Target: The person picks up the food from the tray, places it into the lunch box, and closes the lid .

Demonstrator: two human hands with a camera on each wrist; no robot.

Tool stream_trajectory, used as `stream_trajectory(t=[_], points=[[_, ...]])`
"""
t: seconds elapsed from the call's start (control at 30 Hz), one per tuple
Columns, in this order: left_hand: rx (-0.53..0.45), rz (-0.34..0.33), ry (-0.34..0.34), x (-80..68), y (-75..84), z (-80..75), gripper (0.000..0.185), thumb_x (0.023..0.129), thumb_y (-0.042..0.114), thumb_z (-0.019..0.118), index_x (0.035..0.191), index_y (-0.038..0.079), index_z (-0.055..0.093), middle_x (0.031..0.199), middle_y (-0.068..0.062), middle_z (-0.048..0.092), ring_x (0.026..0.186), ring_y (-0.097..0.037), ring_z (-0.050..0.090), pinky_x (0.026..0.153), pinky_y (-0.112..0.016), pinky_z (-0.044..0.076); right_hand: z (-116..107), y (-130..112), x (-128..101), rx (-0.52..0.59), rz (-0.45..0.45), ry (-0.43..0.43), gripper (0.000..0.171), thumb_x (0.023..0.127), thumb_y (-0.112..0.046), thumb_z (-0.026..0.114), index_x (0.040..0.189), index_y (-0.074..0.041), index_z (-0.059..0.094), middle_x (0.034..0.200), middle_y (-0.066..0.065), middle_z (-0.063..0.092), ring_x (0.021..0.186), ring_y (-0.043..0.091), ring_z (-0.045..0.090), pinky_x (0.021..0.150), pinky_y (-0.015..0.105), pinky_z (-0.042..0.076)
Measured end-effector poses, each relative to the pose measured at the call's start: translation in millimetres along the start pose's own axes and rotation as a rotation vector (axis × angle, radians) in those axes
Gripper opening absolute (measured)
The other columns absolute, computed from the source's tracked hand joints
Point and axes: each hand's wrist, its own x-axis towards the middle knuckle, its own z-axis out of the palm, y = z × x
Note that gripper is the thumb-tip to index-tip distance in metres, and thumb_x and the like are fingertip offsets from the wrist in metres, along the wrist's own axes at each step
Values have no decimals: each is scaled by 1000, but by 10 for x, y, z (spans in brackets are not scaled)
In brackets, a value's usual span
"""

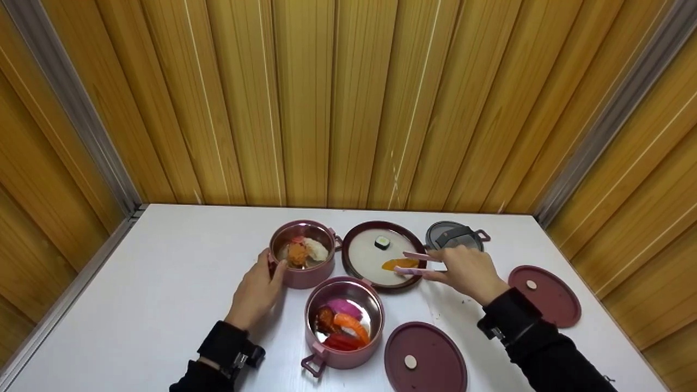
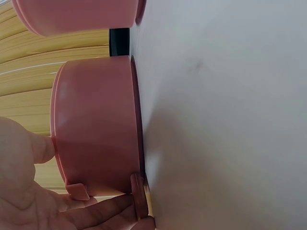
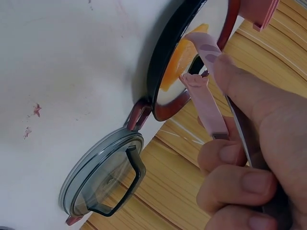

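My left hand [image 1: 256, 294] holds the side of a pink pot [image 2: 96, 115], thumb at the rim and fingers at the handle [image 2: 139, 196]. Inside that pot lie an orange-brown food piece [image 1: 297, 253] and a whitish one [image 1: 316, 249]. My right hand [image 1: 467, 271] grips pink-tipped tongs [image 3: 207, 103]. Their tips stand apart, at either side of a flat orange food piece [image 3: 178, 60] on a round, dark-rimmed plate or shallow pan [image 1: 356, 261]. Whether the tips touch the piece, I cannot tell. A sushi roll [image 1: 382, 242] sits farther back on the same pale surface.
Nearer me stands a second pink pot [image 1: 348, 359] with several food pieces, including a shrimp-like orange one [image 1: 351, 326]. Dark red lids lie at front [image 1: 435, 348] and right [image 1: 550, 305]. A glass-topped lid [image 3: 103, 177] with a dark handle is beside the plate. Wood-patterned walls [image 1: 305, 109] enclose the white table [image 1: 152, 305].
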Motion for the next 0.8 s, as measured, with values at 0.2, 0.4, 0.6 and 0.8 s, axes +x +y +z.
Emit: stream_trajectory(t=[0.2,0.4,0.6,0.8], points=[[-1,-42,-41,-2,42,-42,65,115,38,49,160,-8,38,154,-35,54,142,-52,55,117,-65,47,32,-16,21,-39,-2,10,48,88,-43,87,129,-18,81,106,21,80,85,40,74,56,51,56],[-7,-12,5,12,-22,10,69,113,46,49,157,-6,43,149,-36,58,136,-55,59,111,-68,50,66,-62,36,-84,-8,26,47,89,-43,86,127,-17,80,101,22,80,83,39,74,55,51,56],[-7,-12,-7,-28,58,-51,64,114,38,50,157,-8,42,149,-36,58,138,-53,58,112,-66,49,92,-112,47,-87,-4,57,45,89,-43,87,124,-16,81,98,22,80,80,40,74,54,52,56],[8,48,36,53,-171,93,70,113,50,46,154,-7,43,142,-37,63,130,-55,63,105,-67,53,79,-81,75,-72,10,47,50,87,-45,87,130,-19,80,101,22,80,75,40,73,53,51,56]])
